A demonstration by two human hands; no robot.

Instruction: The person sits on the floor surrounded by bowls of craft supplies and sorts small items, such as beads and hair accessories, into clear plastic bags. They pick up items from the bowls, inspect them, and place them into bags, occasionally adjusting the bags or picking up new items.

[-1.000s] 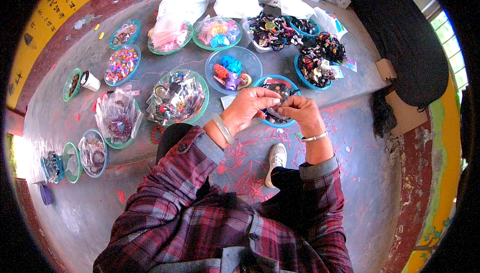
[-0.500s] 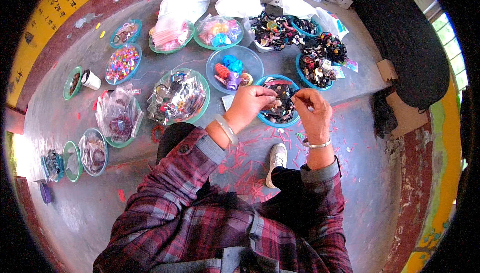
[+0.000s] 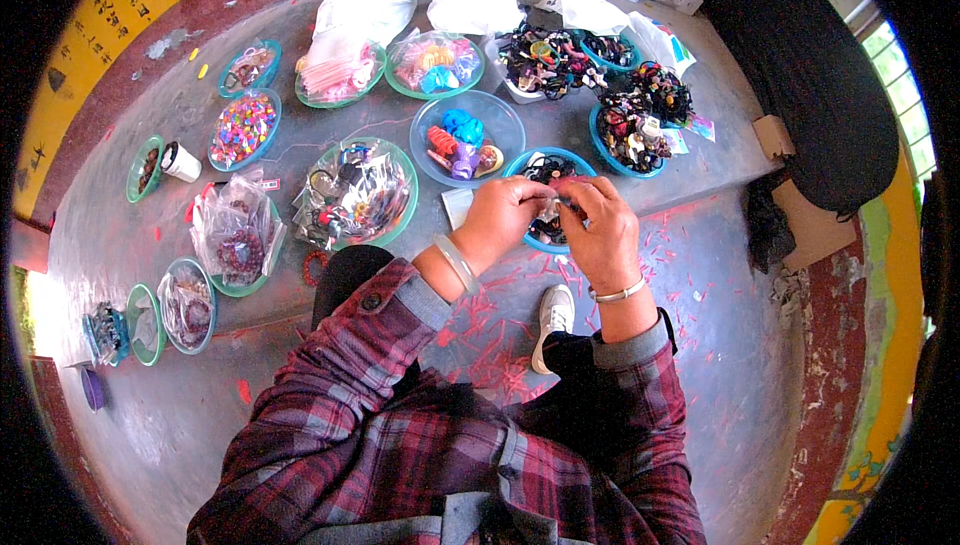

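My left hand [image 3: 497, 218] and my right hand [image 3: 603, 235] meet above a blue bowl [image 3: 544, 246] of dark hair ties [image 3: 546, 167]. On each, thumb and forefinger are pinched together, and the fingertips nearly touch. Whatever lies between them is too small to make out. My hands hide part of the bowl's contents. Just beyond stands a clear blue basin [image 3: 424, 125] with a bright blue bundle [image 3: 462, 126], a red one [image 3: 441, 141] and a purple one [image 3: 465, 160]. A pale card [image 3: 457, 205] lies beside my left hand.
Farther right, another blue bowl [image 3: 601, 141] is heaped with hair ties. To the left stand a green bowl [image 3: 411, 207] of bagged accessories and a bowl of colourful beads [image 3: 243, 129]. Red scraps [image 3: 487, 350] litter the floor around my shoe [image 3: 553, 323]. A long black bundle [image 3: 805, 75] lies far right.
My right hand has moved left, bringing its fingertips up to those of my left hand. The left hand has shifted only slightly.
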